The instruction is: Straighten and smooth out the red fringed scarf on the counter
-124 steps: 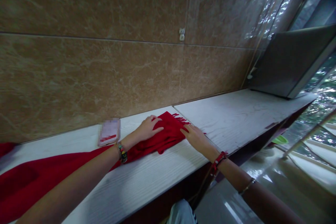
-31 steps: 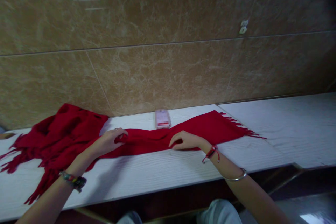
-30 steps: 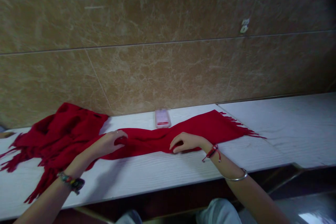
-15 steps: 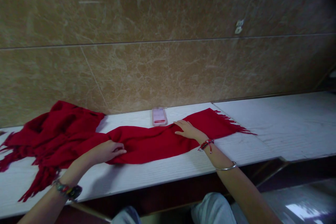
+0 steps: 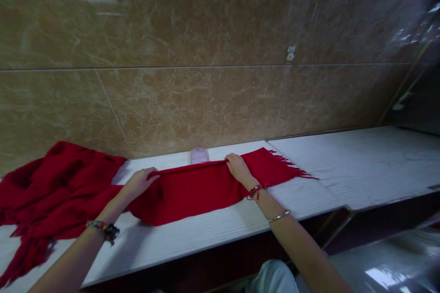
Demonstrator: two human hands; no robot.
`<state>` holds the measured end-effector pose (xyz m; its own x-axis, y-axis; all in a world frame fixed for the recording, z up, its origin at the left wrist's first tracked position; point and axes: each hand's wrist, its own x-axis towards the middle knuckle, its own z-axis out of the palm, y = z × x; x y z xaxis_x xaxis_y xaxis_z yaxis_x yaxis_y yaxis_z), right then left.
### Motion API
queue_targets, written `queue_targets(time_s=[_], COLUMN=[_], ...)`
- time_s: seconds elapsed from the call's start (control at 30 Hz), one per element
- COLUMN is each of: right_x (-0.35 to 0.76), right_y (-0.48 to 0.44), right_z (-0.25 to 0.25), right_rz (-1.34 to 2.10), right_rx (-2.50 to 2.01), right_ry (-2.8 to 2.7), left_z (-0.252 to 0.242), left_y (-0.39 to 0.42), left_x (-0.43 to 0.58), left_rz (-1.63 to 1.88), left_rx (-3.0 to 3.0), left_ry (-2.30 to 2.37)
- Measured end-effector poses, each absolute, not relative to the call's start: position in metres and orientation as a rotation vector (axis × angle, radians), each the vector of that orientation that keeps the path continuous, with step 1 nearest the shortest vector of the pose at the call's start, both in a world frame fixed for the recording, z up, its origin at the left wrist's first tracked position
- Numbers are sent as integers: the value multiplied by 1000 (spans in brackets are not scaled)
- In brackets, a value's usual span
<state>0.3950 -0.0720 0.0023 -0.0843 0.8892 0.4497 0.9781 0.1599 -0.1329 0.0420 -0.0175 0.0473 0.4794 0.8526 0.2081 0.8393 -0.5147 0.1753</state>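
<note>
A long red scarf (image 5: 202,192) with fringed ends stretches along the white bench top (image 5: 206,233). Its left part lies bunched in a heap, while the right part is spread fairly flat. My left hand (image 5: 140,182) pinches the scarf's far edge, where the cloth is raised a little. Farther right, my right hand (image 5: 237,167) has its fingers curled over the same far edge. Between the two hands that edge runs taut and nearly straight. A phone (image 5: 199,155) lies just behind the scarf, its lower part hidden by the cloth.
A brown marble-tiled wall (image 5: 192,105) rises behind the bench, with a small white socket (image 5: 290,53) on it. Along the front runs the bench edge, with a dark space beneath. My knee (image 5: 275,277) shows below it.
My left hand has moved up to the scarf's far edge and gripped it. My right hand, earlier flat on the cloth, now curls over the edge. The edge between them is lifted and pulled straight.
</note>
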Motion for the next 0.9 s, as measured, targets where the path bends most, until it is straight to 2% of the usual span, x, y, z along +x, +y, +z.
queue_targets(time_s=[0.23, 0.4, 0.57, 0.7, 0.83, 0.9], right_x=[402, 413, 420, 409, 390, 382], right_y=[-67, -75, -93, -106, -114, -115], right_z=[-2, 7, 14, 14, 14, 13], right_rz=[-189, -184, -53, 190, 451, 475], right_rx=[-1726, -1569, -1346, -1276, -1135, -1076], right_ry=[-1938, -1729, -1742, -2089, -2481, -2595], left_z=[38, 29, 25, 29, 35, 38], left_y=[-1, -18, -54, -73, -89, -91], left_x=[29, 42, 73, 81, 73, 70], left_rz=[365, 363, 269, 65, -134, -161], left_rx=[2633, 2736, 2969, 2830, 2832, 2850], left_ry=[1648, 1796, 1441, 1451, 900, 840])
